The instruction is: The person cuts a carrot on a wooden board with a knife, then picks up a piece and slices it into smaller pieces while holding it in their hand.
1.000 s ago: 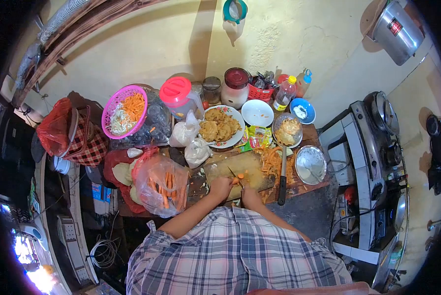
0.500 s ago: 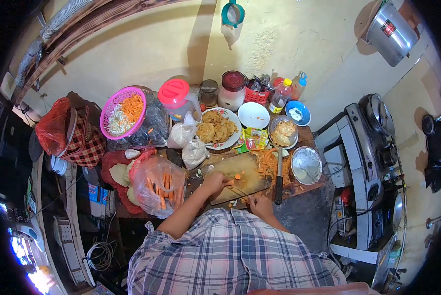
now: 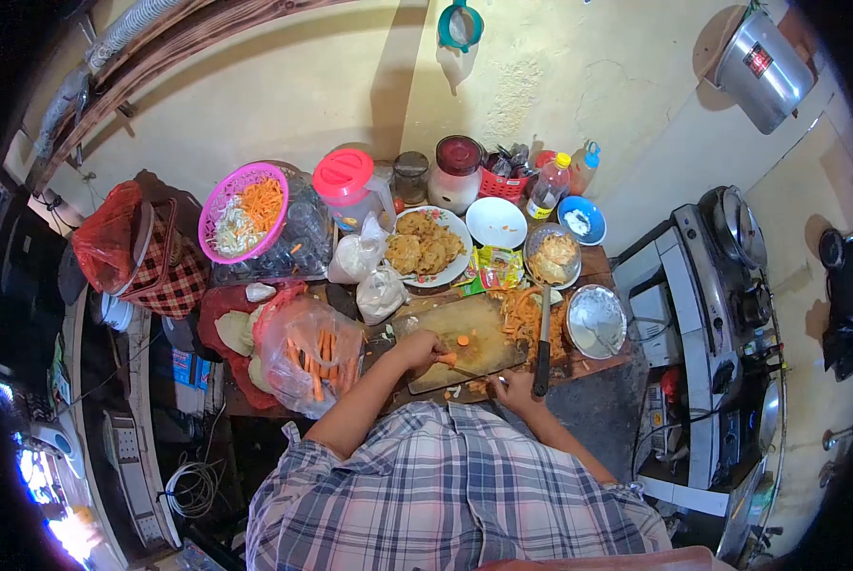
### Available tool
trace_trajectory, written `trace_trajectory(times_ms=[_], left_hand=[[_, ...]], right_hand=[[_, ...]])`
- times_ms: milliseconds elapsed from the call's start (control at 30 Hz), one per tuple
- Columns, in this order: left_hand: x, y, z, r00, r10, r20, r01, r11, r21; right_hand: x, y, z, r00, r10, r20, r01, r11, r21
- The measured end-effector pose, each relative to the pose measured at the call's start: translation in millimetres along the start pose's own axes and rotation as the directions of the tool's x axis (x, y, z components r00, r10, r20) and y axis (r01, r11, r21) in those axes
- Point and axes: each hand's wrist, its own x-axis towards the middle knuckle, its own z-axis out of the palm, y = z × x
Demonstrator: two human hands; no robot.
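My left hand [image 3: 422, 349] is closed around a carrot [image 3: 447, 359] over the left part of the cutting board [image 3: 488, 326]. Closed on the handle of a knife [image 3: 474, 374], my right hand [image 3: 514, 388] sits at the board's near edge. The knife's thin blade points left towards the carrot. One round carrot slice [image 3: 463, 340] lies on the board just beyond my left hand. Orange shreds [image 3: 521, 314] are heaped at the board's right end. A long tool with a black handle [image 3: 541, 366] lies to the right of the board.
Left of the board are a plastic bag of carrots [image 3: 312, 357] and a pink basket [image 3: 243, 214] of shredded vegetables. Behind it stand a plate of fritters [image 3: 428, 246], bagged white powder [image 3: 381, 293] and a pink-lidded jug [image 3: 352, 190]. A metal bowl [image 3: 595, 322] is at right, near a stove [image 3: 707, 257].
My right hand and the knife have shifted slightly right, away from the left hand. The left hand keeps its hold on the carrot. The whole view has moved a little.
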Motion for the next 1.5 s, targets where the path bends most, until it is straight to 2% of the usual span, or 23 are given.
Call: trace_trajectory(times_ms=[167, 300, 500, 567, 600, 633, 667, 700, 767, 833, 867, 900, 967, 1033, 1067, 1133, 1167, 1233, 1300, 1333, 1400, 1433, 1500], left_hand=[[1, 0, 0, 0.997, -0.06, 0.045, 0.06, 0.998, 0.002], [1, 5, -4, 0.996, -0.062, 0.058, 0.064, 0.998, -0.019], [0, 12, -11, 0.972, -0.197, 0.13, 0.203, 0.979, -0.027], [-2, 11, -7, 0.987, -0.151, 0.058, 0.154, 0.987, -0.054], [-5, 10, -4, 0.987, -0.15, 0.053, 0.152, 0.987, -0.05], [-9, 7, 2, 0.986, -0.146, -0.086, 0.137, 0.986, -0.098], [-13, 3, 8, 0.964, -0.146, -0.222, 0.116, 0.983, -0.145], [-16, -5, 13, 0.964, -0.145, -0.222, 0.114, 0.983, -0.145], [-22, -19, 24, 0.878, -0.301, -0.371, 0.181, 0.928, -0.325], [-32, -3, 6, 0.878, -0.298, -0.374, 0.151, 0.915, -0.375], [-35, 2, -2, 0.871, -0.346, -0.35, 0.221, 0.91, -0.35], [-36, 2, -6, 0.858, -0.394, -0.33, 0.29, 0.901, -0.322], [-38, 0, -1, 0.834, -0.395, -0.385, 0.277, 0.904, -0.327], [-40, -2, 5, 0.808, -0.393, -0.439, 0.262, 0.907, -0.33], [-39, -2, 8, 0.789, -0.426, -0.443, 0.241, 0.878, -0.414], [-38, 7, 3, 0.769, -0.457, -0.446, 0.215, 0.843, -0.493], [-38, 13, 2, 0.744, -0.482, -0.463, 0.189, 0.817, -0.545], [-33, 8, 11, 0.723, -0.503, -0.473, 0.158, 0.787, -0.596], [-22, -7, 27, 0.683, -0.425, -0.595, -0.151, 0.714, -0.684], [-22, -7, 29, 0.683, -0.424, -0.595, -0.153, 0.714, -0.684], [-27, -2, 32, 0.705, -0.502, -0.501, 0.034, 0.729, -0.683], [-30, 2, 30, 0.706, -0.502, -0.5, 0.033, 0.729, -0.684], [-39, 10, 24, 0.734, -0.356, -0.579, 0.132, 0.911, -0.392]], right_hand=[[0, -4, -1, 0.999, 0.011, 0.039, -0.008, 0.998, -0.069], [0, -2, 13, 0.989, 0.088, 0.123, -0.077, 0.992, -0.096], [8, -23, 5, 0.98, 0.095, 0.177, -0.066, 0.985, -0.161], [8, -25, 2, 0.98, 0.098, 0.176, -0.071, 0.985, -0.156], [4, -24, 0, 0.985, 0.099, 0.138, -0.093, 0.994, -0.054], [0, -21, 0, 0.989, 0.105, 0.1, -0.111, 0.993, 0.048], [-4, -17, 0, 0.99, 0.105, 0.097, -0.11, 0.993, 0.048], [-7, -11, 2, 0.992, 0.056, 0.111, -0.064, 0.995, 0.076], [-10, -7, 6, 0.992, 0.014, 0.126, -0.027, 0.994, 0.105], [-7, -9, 10, 0.933, 0.05, 0.357, -0.063, 0.998, 0.026], [-5, -10, 14, 0.933, 0.052, 0.357, -0.065, 0.998, 0.026], [-2, -10, 20, 0.956, 0.067, 0.286, -0.083, 0.996, 0.041], [4, -7, 29, 0.973, 0.079, 0.215, -0.094, 0.994, 0.062], [11, -1, 36, 0.901, 0.422, 0.096, -0.43, 0.899, 0.084], [12, 2, 38, 0.903, 0.419, 0.093, -0.426, 0.9, 0.086], [13, 0, 37, 0.86, 0.497, -0.117, -0.471, 0.86, 0.196], [12, 0, 35, 0.859, 0.498, -0.119, -0.472, 0.86, 0.197], [10, -12, 17, 0.916, 0.402, 0.007, -0.393, 0.892, 0.223], [7, -14, 19, 0.929, 0.368, 0.043, -0.369, 0.906, 0.206], [7, -14, 20, 0.94, 0.331, 0.082, -0.341, 0.92, 0.192], [8, -15, 21, 0.933, 0.344, 0.109, -0.359, 0.915, 0.183], [8, -15, 20, 0.925, 0.356, 0.136, -0.376, 0.91, 0.175], [11, -14, 24, 0.899, 0.429, 0.091, -0.438, 0.884, 0.164]])
